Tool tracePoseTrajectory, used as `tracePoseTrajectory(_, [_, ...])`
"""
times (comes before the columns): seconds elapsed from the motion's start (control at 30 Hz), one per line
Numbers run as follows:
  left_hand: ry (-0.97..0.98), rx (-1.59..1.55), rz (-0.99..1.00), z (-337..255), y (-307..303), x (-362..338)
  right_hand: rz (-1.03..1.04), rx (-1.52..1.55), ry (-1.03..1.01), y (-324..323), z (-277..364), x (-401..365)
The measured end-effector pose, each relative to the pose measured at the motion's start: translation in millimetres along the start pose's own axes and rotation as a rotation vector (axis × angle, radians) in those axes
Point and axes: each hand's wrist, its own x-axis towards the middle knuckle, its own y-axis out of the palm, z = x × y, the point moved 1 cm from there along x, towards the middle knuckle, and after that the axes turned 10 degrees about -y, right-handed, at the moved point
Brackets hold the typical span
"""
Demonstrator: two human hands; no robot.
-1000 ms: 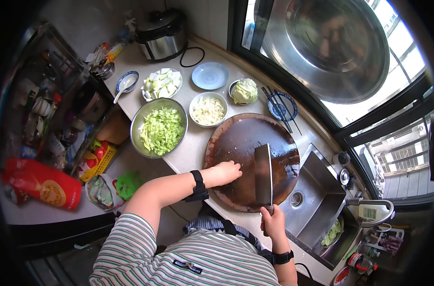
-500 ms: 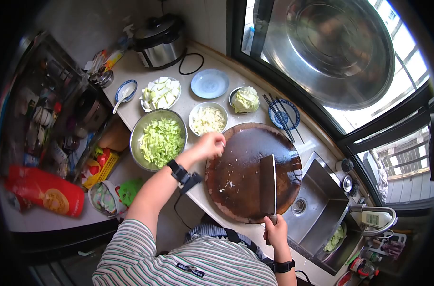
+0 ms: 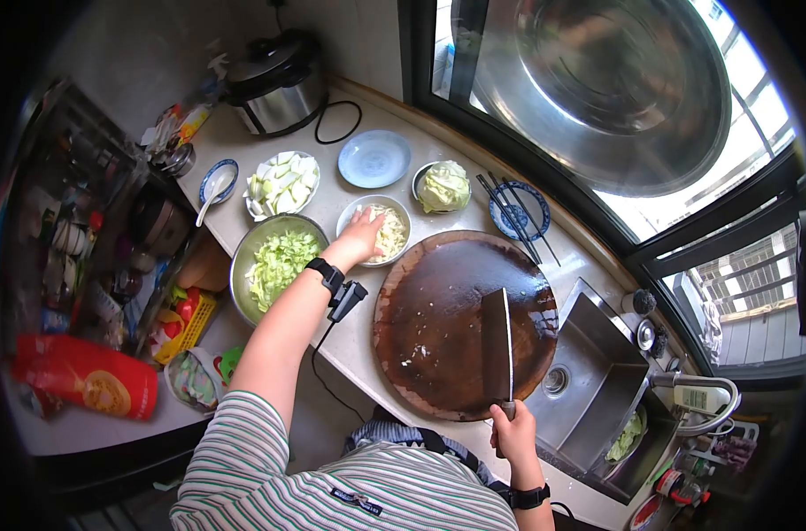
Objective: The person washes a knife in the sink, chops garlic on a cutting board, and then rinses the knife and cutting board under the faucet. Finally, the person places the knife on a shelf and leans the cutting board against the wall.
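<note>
in the head view, the step in hand looks like reaching into the white bowl (image 3: 387, 199): your left hand (image 3: 359, 237) is at it, fingers spread over chopped pale pieces (image 3: 391, 239), though whether you pinch any i cannot tell. your right hand (image 3: 514, 432) is wrapped round the handle of the cleaver (image 3: 495, 341), its blade ahead of that hand over the round board (image 3: 429, 301), just beside the bowl. your next left-hand move seems to call for care around that blade.

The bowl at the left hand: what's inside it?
Pale chopped pieces show in the bowl. The left hand covers part of them, so what lies beneath it can't be seen; the pieces hide the bottom.
</note>
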Motion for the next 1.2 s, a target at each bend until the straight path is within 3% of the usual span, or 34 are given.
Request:
tracePoseTrajectory(0.4, [0.030,-0.056,-0.039,9.7,16.0,18.5,0.018,0.002,-0.017,4.0,0.7,1.8])
tracePoseTrajectory(0.47, [-0.016,-0.103,-0.079,-4.7,-12.7,-7.2,0.021,0.020,-0.025,1.7,-2.5,-0.5])
tracePoseTrajectory(0.57, [0.163,-0.250,-0.242,-8.2,-33.6,-21.5,0.020,-0.002,-0.045,0.9,0.7,-3.1])
tracePoseTrajectory(0.67, [0.176,-0.480,-0.315,-10.9,-35.6,-27.0,-0.005,-0.078,-0.067,2.4,6.7,-4.5])
tracePoseTrajectory(0.7, [0.164,-0.126,-0.298,-10.6,-31.9,-36.7,-0.017,-0.142,-0.075,1.9,8.0,-7.0])
tracePoseTrajectory(0.73, [0.166,-0.133,-0.305,-9.7,-26.5,-41.4,-0.021,-0.148,-0.081,-0.3,2.8,-7.5])
tracePoseTrajectory(0.8, [0.193,-0.273,-0.307,-10.3,-20.9,-44.6,-0.159,-0.679,-0.570,0.3,-6.5,-7.6])
tracePoseTrajectory(0.87, [0.193,-0.342,-0.373,-11.4,-17.1,-52.9,-0.212,-0.760,-0.604,2.7,-9.3,-10.8])
tracePoseTrajectory(0.93, [0.205,-0.423,-0.316,-11.3,-16.0,-59.2,-0.239,-0.981,-0.782,2.6,-23.7,-1.2])
tracePoseTrajectory(1.2, [0.185,-0.504,-0.327,-16.8,-3.0,-94.4,-0.278,-1.213,-0.866,8.7,-71.7,21.0])
